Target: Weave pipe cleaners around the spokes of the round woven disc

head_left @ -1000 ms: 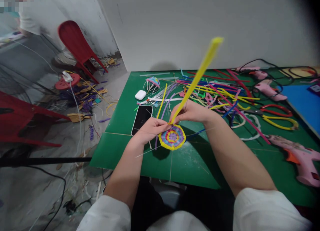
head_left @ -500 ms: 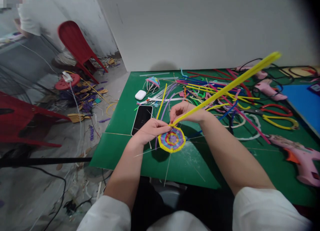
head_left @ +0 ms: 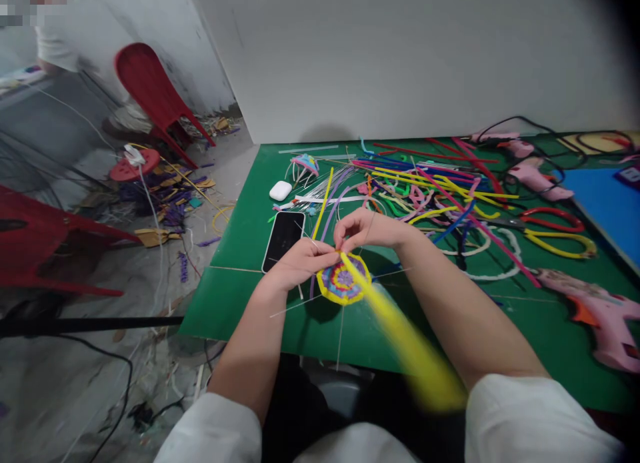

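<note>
A round disc (head_left: 345, 278) wound in rings of purple, red, blue and yellow, with thin wire spokes sticking out, hovers just over the table. My left hand (head_left: 305, 259) pinches its upper left edge, fingers closed. At the top rim, my right hand (head_left: 363, 229) is closed with thumb and forefinger on the base of a long yellow pipe cleaner (head_left: 400, 329). The pipe cleaner's free end runs down toward my lap, smeared by motion. Beside my left hand lies a black-screened phone (head_left: 284, 241).
Coloured pipe cleaners (head_left: 430, 189) lie heaped behind my hands. To the right are yellow-and-red-handled scissors (head_left: 560, 243) and a pink glue gun (head_left: 600, 316). A small umbrella-like piece (head_left: 305, 164) and white case (head_left: 281, 191) sit back left. A person sits beyond a red chair (head_left: 155, 89).
The yellow pipe cleaner has swung from pointing up and right to pointing down toward my lap, crossing the disc. My right hand has shifted slightly left; my left hand stays put.
</note>
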The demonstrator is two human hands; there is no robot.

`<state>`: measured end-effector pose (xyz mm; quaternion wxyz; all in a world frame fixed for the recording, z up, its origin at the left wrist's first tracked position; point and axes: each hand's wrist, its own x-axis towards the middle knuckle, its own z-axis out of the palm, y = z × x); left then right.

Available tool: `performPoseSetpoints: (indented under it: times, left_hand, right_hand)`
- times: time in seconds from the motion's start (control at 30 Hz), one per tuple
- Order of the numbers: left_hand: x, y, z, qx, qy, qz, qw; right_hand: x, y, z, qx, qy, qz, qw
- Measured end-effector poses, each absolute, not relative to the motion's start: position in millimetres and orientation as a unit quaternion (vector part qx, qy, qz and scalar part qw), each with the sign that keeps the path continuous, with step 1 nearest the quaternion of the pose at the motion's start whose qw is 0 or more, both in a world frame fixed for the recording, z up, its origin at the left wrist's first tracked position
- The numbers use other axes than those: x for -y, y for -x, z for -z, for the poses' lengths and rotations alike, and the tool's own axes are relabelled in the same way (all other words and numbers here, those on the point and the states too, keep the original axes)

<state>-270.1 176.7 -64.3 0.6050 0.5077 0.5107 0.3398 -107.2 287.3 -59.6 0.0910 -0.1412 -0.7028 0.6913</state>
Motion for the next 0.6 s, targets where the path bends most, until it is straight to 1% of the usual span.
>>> performPoseSetpoints:
  times: [0.27,0.43,0.6]
  left_hand:
    - [-174.6,268.0,60.1,-0.545,-0.503,-0.363,0.564]
    - [-174.2,268.1,62.6,-0.528,-0.484,-0.389,0.579]
    - [-174.8,270.0,61.0,-0.527,-0.551,-0.346,0.547]
  right_hand:
    - [-282.8,109.3,56.4,0.738,0.140,-0.650,0.115]
    - [-279.1,111.8,57.4,0.725,0.114,-0.670,0.115]
    - [-276.5,113.0,54.8,0.725,0.107,-0.675,0.091]
